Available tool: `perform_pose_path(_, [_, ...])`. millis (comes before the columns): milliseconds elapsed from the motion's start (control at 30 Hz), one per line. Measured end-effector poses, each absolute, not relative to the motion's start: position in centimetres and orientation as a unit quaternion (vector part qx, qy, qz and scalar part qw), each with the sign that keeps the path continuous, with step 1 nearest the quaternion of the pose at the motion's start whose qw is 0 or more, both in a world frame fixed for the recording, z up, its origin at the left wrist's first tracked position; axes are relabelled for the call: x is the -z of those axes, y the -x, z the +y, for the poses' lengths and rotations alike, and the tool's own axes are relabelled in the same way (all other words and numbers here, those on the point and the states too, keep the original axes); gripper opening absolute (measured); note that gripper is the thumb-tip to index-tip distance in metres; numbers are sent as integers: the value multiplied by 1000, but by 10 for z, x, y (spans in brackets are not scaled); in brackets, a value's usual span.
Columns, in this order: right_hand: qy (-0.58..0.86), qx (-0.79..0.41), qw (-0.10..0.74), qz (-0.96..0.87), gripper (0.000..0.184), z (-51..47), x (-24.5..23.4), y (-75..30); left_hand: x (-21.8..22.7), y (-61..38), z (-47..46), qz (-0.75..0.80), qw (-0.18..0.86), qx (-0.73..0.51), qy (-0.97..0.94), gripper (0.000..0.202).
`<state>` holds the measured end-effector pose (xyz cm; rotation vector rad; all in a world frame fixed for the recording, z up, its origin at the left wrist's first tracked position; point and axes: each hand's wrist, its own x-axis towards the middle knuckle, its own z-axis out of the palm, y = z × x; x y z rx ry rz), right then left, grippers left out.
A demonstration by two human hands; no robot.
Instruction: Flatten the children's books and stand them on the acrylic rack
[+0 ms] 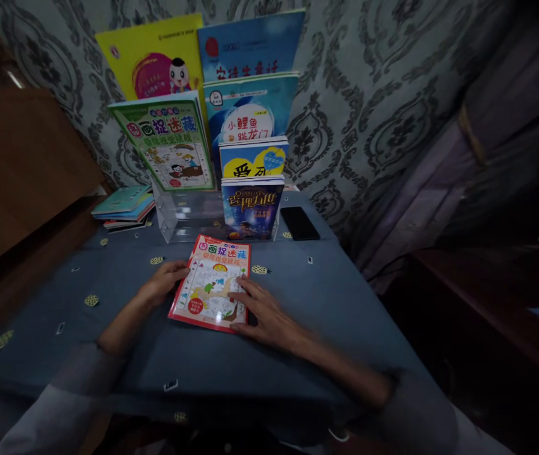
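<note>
A red-bordered picture book (219,291) with a cartoon scene and a sun on its cover is at the table's middle, front face up. My left hand (165,281) is closed on its left edge, the fingertips pinching the border. My right hand (266,313) is at the right edge, fingers apart and resting over the cover, with the thumb near the lower right corner. Behind the book stands a clear acrylic display rack (188,212). A green picture book (174,148) of similar design leans in its left side, and a dark blue book (253,208) stands at its lower right.
Higher in the rack are a yellow book (155,50), a blue book (250,44), a teal book (250,107) and a blue-and-yellow book (254,161). A stack of books (124,205) lies left of it, a black phone (300,223) right. A blue cloth covers the table (122,272).
</note>
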<state>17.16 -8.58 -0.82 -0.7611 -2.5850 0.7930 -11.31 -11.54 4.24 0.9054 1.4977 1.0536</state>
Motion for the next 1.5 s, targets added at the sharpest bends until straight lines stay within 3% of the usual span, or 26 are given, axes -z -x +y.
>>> perform_pose_path(167, [385, -344, 353, -780, 78, -70, 22, -170, -58, 109, -127, 562, 547, -478, -395, 48])
perform_pose_path(400, [292, -632, 346, -629, 39, -50, -9, -171, -85, 103, -121, 511, 530, -486, -471, 47])
perform_pose_path(533, [232, -599, 438, -629, 31, -39, -46, -179, -105, 106, -111, 475, 431, -505, -579, 37])
perform_pose_path(667, [189, -415, 496, -739, 23, -31, -53, -189, -103, 108, -112, 441, 334, -458, -697, 28])
perform_pose_path(767, [157, -309, 453, -821, 17, -30, -28, -195, -76, 104, -122, 435, 304, -370, -762, 20])
perform_pose_path(933, [138, -249, 324, -902, 19, -33, 12, -211, -22, 95, -137, 477, 256, -283, -792, 14])
perform_pose_path(1100, [192, -228, 186, -936, 37, -38, -18, -213, -11, 98, -141, 493, 236, -262, -796, 18])
perform_pose_path(1267, [162, -288, 157, -930, 55, -48, -47, -135, -17, 95, -140, 497, 230, -269, -793, 15])
perform_pose_path(1333, [123, -305, 148, -933, 55, -48, -43, -100, -18, 94, -140, 495, 226, -280, -791, 14])
perform_pose_path(1500, [193, -282, 145, -928, 50, -34, -17, -74, -15, 96, -140, 493, 238, -291, -785, 11])
